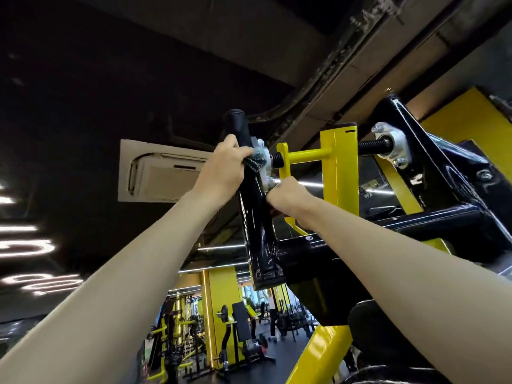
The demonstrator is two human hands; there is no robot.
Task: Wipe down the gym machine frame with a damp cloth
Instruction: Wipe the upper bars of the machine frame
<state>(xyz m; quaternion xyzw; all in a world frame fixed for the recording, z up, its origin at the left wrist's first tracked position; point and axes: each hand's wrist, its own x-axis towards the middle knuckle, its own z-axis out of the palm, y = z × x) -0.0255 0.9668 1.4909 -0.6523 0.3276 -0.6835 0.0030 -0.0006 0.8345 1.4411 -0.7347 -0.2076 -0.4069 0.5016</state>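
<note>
Far to the left, white lights [25, 248] glow on the dark ceiling. Next to them an air cooler box [163, 173] is set in the ceiling.

Then comes the left hand [221, 170], reaching up high. Its fingers are curled tight around a dark, speckled cloth [256, 163]. The hand holds the cloth pressed against the black post [255, 217] of the gym machine, near the top of the post and right beside a round silver plate [266, 162].

Just below that plate is the right hand [288, 195]. It touches the side of the black post. Its back faces us and its fingers are hidden, so I cannot tell if it grips something or not.

To the right of both hands stands a yellow bar [338, 167] with a short yellow arm sticking out. A black screw rod [371, 145] runs from the yellow bar to another silver plate [393, 148] bolted on a shiny black beam [443, 167].

Far below, more yellow and black gym machines [235, 328] stand on the floor.
</note>
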